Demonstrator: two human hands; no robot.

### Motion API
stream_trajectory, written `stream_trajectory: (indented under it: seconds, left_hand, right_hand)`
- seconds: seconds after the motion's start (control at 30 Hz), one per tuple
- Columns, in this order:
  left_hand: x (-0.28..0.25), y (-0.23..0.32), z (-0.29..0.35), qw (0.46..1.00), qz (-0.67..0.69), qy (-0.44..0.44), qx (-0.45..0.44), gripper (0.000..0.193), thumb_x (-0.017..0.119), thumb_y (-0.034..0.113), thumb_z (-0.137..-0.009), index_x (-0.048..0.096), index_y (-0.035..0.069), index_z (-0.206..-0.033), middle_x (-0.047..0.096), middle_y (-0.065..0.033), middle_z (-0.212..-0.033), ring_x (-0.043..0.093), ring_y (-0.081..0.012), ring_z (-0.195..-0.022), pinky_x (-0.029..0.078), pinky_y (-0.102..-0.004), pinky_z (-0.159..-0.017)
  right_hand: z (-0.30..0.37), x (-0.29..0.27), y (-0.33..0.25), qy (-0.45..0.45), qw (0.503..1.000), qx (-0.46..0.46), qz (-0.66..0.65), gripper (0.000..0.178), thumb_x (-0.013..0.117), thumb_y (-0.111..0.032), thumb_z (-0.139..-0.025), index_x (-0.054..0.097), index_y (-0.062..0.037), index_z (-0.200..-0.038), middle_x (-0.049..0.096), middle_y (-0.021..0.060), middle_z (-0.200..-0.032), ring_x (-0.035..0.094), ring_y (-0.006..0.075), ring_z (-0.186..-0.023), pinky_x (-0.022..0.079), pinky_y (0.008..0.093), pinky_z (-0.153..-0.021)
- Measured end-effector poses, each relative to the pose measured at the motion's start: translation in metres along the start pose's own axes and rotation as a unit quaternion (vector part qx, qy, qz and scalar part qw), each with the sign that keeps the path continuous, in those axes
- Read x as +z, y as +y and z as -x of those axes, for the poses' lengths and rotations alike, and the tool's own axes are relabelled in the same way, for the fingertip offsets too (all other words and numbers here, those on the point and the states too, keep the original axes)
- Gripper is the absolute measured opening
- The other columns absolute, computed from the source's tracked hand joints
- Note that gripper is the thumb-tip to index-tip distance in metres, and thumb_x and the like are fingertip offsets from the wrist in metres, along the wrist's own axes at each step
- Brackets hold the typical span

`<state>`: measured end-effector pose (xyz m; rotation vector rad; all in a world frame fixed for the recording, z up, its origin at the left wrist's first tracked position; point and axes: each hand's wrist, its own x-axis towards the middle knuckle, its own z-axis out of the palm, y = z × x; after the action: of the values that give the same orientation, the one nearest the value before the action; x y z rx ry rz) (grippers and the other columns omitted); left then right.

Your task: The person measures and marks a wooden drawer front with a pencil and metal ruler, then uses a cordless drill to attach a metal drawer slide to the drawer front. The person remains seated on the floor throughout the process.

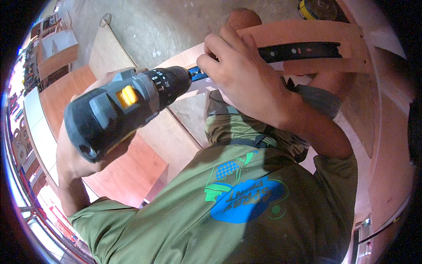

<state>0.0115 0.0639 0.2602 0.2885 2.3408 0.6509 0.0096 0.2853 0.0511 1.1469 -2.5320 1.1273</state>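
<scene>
A grey and black cordless drill (116,108) with a yellow switch on its top is gripped by my left hand (70,154), whose fingers are wrapped round the handle. The drill lies nearly level, its black chuck pointing right toward my right hand (246,72). That hand has bent, closed fingers over a black metal drawer slide (303,52), which lies along a wooden panel (321,33). Just past the chuck, a blue-tinted metal strip (200,74) shows beside my fingertips. The drill's tip and whatever the right fingertips pinch are hidden.
A yellow and black round object (317,9) sits on the floor at the far right. Wooden boards (118,57) and a reddish wooden box (132,169) lie to the left. Grey concrete floor (158,26) shows beyond the panel. Cluttered shelving (37,48) stands at the far left.
</scene>
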Motion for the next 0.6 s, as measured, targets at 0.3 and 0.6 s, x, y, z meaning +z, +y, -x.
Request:
stream_trajectory:
  seconds: [0.3, 0.6]
  left_hand:
    - [0.003, -0.006, -0.012, 1.000, -0.015, 0.000, 0.008, 0.072, 0.075, 0.011, -0.059, 0.065, 0.002, -0.130, 0.073, -0.0130, -0.113, 0.072, -0.0243, -0.101, 0.050, -0.0383, -0.103]
    - [0.007, 0.012, 0.007, 0.997, 0.035, 0.021, -0.059, 0.075, 0.075, 0.008, -0.060, 0.063, 0.002, -0.135, 0.074, -0.0109, -0.114, 0.074, -0.0183, -0.095, 0.057, -0.0313, -0.091]
  right_hand:
    - [0.000, -0.007, -0.004, -0.039, 0.997, 0.046, -0.040, 0.014, 0.063, -0.009, -0.081, 0.063, -0.0047, -0.095, 0.052, 0.0104, -0.098, 0.053, 0.0300, -0.100, 0.043, 0.0439, -0.087]
    - [-0.003, -0.005, -0.011, -0.032, 0.996, 0.040, -0.069, 0.013, 0.064, -0.010, -0.080, 0.063, -0.0057, -0.092, 0.052, 0.0094, -0.095, 0.054, 0.0293, -0.097, 0.043, 0.0439, -0.085]
